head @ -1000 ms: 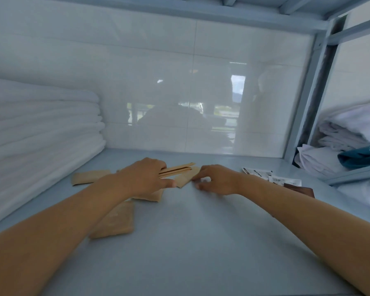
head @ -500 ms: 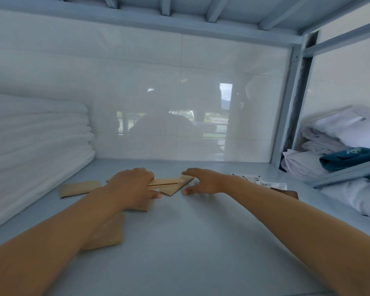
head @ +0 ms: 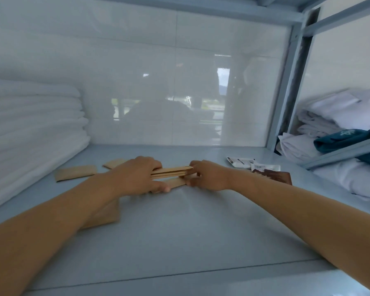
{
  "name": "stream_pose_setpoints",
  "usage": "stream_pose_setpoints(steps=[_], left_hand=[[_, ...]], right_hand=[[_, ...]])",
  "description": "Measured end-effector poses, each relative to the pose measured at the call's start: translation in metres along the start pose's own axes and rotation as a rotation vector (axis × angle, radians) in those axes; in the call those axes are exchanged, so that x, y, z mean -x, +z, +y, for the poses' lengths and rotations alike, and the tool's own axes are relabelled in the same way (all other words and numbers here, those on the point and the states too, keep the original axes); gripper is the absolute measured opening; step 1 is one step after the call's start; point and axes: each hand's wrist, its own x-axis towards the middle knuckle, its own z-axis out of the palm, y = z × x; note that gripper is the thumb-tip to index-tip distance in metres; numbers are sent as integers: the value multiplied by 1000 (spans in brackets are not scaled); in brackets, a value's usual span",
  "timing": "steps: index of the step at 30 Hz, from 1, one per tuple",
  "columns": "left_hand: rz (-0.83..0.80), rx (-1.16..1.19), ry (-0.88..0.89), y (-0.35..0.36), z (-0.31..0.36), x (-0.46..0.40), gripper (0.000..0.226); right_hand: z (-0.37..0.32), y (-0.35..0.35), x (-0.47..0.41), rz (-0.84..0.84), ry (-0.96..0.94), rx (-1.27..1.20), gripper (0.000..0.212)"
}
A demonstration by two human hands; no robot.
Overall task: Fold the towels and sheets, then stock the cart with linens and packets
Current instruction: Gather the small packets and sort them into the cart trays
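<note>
On the pale blue shelf (head: 201,242), my left hand (head: 137,176) grips a small stack of brown paper packets (head: 171,172) edge-on. My right hand (head: 207,175) pinches the stack's right end, where another brown packet (head: 176,183) lies under it on the shelf. More brown packets lie loose: one at the left (head: 75,173), one behind my left hand (head: 113,163), one under my left forearm (head: 105,216). A tall stack of folded white towels (head: 30,129) fills the shelf's left side.
White and dark brown sachets (head: 256,167) lie to the right of my right hand. A metal upright (head: 286,99) divides this bay from the neighbouring one, which holds crumpled white linens (head: 340,116) and a teal cloth (head: 348,139). A glossy white tiled wall closes the back.
My right hand has moved left against the packets and now pinches the end of the stack held by my left hand. The stack sits more level than before.
</note>
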Motion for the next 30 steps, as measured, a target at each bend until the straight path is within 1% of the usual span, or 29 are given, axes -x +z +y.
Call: stream_pose_setpoints(steps=[4, 7, 9, 11, 12, 17, 20, 23, 25, 27, 30], left_hand=[[-76, 27, 31, 6, 18, 4, 69], [-60, 35, 57, 11, 30, 4, 65], [-70, 38, 79, 13, 36, 3, 60], [-79, 38, 84, 14, 38, 4, 53], [-80, 35, 78, 14, 38, 5, 50], [-118, -16, 88, 14, 41, 3, 38], [-119, -84, 122, 14, 48, 3, 33], [-119, -88, 133, 15, 57, 7, 25], [-133, -75, 132, 14, 60, 9, 26], [-140, -58, 131, 12, 63, 11, 29], [-165, -27, 104, 9, 66, 13, 28]], right_hand=[[0, -2, 41, 81, 16, -56, 35], [1, 0, 55, 175, 46, -180, 36], [4, 1, 58, 210, 72, -293, 45], [6, -2, 59, 175, 102, -407, 63], [7, -4, 59, 154, 100, -427, 68], [5, -3, 53, 111, 41, -370, 71], [4, -3, 54, 129, 10, -298, 66], [3, -3, 58, 125, -41, -236, 45], [1, -1, 60, 118, -81, -170, 35], [0, -1, 60, 132, -100, -133, 33], [0, -3, 60, 165, -110, -125, 32]])
